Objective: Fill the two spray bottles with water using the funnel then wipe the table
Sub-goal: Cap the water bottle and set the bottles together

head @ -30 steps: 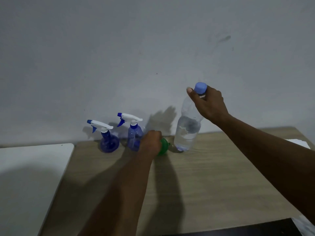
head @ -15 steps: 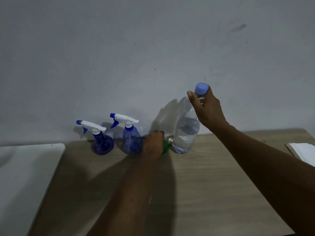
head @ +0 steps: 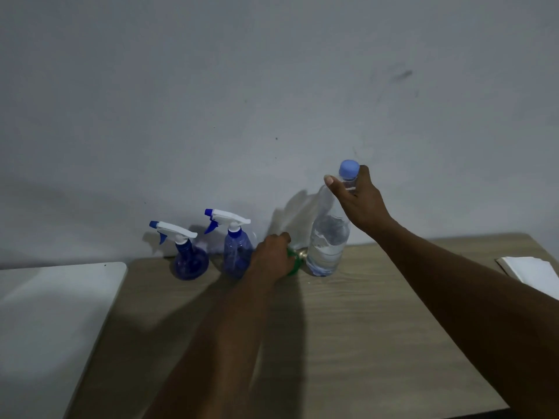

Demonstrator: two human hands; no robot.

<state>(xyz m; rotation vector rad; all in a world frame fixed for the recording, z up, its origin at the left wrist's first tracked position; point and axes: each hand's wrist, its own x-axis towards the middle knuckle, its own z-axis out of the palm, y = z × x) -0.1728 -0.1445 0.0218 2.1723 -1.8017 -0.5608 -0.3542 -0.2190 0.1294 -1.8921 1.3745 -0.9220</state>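
Observation:
Two blue spray bottles with white triggers stand at the table's far edge by the wall: a round one (head: 191, 261) on the left and a taller one (head: 237, 252) beside it. My left hand (head: 270, 257) is closed over the green funnel (head: 294, 264), which is mostly hidden under it, just right of the taller bottle. A clear water bottle (head: 328, 240) with a blue cap, partly full, stands right of the funnel. My right hand (head: 357, 201) grips its neck just under the cap.
The wooden table (head: 348, 343) runs to the grey wall. A white surface (head: 51, 313) adjoins it on the left. A white folded cloth or paper (head: 532, 272) lies at the table's right edge.
The view has shifted a little; both hands keep their holds. The water bottle stands a bit more upright than a second ago.

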